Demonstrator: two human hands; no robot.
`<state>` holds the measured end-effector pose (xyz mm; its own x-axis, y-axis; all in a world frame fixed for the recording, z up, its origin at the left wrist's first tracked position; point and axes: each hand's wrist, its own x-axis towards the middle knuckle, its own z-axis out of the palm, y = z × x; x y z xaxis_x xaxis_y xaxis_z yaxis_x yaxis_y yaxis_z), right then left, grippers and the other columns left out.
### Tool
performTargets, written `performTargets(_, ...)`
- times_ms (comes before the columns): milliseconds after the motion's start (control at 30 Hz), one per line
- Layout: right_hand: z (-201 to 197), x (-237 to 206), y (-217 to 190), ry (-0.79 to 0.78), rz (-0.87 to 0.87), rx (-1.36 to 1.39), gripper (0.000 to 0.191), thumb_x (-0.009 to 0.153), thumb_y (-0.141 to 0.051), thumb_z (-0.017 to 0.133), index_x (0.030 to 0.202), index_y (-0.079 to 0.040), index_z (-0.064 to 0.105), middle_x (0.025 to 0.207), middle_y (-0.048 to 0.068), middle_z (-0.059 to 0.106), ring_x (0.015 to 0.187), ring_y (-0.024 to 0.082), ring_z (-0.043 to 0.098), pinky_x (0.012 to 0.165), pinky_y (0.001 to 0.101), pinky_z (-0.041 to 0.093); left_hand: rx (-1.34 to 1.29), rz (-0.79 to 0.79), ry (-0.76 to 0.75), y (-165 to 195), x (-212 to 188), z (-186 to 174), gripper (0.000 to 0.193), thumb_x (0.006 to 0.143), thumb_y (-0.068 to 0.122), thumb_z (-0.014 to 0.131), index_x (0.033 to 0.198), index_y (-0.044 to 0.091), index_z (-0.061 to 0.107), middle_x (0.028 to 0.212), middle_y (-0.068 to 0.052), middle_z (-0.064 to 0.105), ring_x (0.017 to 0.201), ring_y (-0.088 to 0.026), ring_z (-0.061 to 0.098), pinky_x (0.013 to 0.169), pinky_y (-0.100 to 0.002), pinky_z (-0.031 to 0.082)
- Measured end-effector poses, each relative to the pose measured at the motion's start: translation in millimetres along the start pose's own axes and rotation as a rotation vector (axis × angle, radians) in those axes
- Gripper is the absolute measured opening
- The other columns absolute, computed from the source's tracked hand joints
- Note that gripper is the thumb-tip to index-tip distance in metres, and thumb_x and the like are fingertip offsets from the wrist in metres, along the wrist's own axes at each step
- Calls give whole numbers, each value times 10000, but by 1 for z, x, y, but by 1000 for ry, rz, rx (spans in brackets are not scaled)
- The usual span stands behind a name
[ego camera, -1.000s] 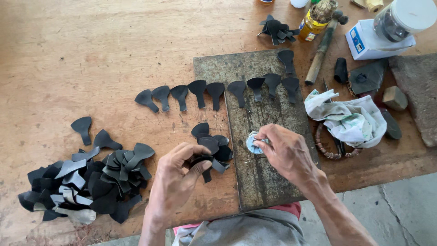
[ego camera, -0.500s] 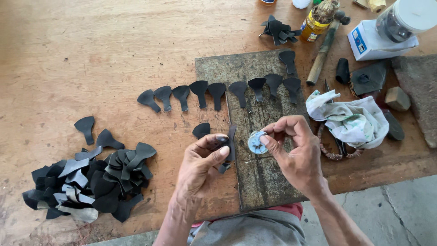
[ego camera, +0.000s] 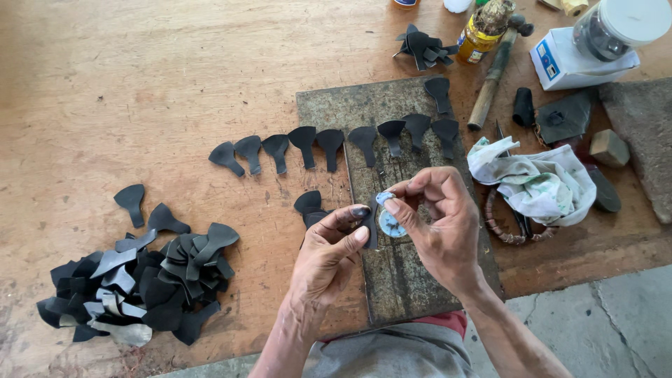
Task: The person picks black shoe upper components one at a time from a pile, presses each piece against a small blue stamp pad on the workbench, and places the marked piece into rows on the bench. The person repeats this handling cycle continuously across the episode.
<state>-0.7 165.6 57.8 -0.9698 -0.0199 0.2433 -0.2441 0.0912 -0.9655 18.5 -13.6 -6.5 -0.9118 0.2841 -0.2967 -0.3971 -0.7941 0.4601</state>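
Grip on black piece (ego camera: 369, 231) beside pile (ego camera: 140, 280)

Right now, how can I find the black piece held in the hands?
Start at the dark board on the wooden table. Above its near half, both hands meet. The left hand pinches one black piece upright; unlike the row pieces, it is lifted.

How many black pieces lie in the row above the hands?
9 black pieces: five on the bare wooden table, from the left, then four on the dark board. One more lies apart, higher on the board.
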Motion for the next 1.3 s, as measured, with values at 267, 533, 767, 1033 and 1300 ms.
performTargets(267, -6, -7, 1, -12, -57, -127, 284, 957, -173, 760, 1099, -69, 537, 1013, 116, 760, 929, 144, 741, 805, 260, 635, -17, -17, 2, 1, 0, -2, 338, 876, -59, 754, 1207, -36, 686, 1079, -135, 735, 951, -167, 696, 811, -263, 587)
performTargets(533, 0, -7, 5, -52, -72, -173, 272, 918, -136, 782, 1062, -68, 562, 1012, 103, 767, 907, 137, 746, 788, 267, 652, -36, -1, -21, 1, 2, 0, 337, 869, -56, 751, 1198, -40, 682, 1084, -132, 739, 970, -171, 698, 861, -286, 581)
performTargets(767, -12, -10, -4, -151, 11, -142, 284, 908, -182, 783, 1058, -77, 565, 980, 85, 766, 884, 134, 736, 785, 272, 631, -4, 21, -10, 3, 2, -2, 335, 872, -62, 760, 1198, -44, 687, 1080, -136, 740, 959, -177, 700, 864, -300, 586)
performTargets(1033, -10, -13, -6, -193, -4, -203, 259, 910, -203, 776, 1041, -91, 582, 965, 78, 768, 866, 137, 745, 800, 278, 651, 33, 86, -6, 2, 3, -1, 318, 868, -61, 765, 1178, -39, 698, 1065, -132, 751, 959, -176, 710, 877, -308, 596)
performTargets(1300, -12, -6, -4, -136, -12, -240, 269, 895, -196, 780, 1038, -89, 579, 951, 71, 767, 855, 130, 747, 739, 284, 648, 43, 68, -41, 3, 2, 2, 311, 869, -54, 752, 1174, -26, 696, 1057, -127, 752, 957, -173, 713, 875, -309, 596)
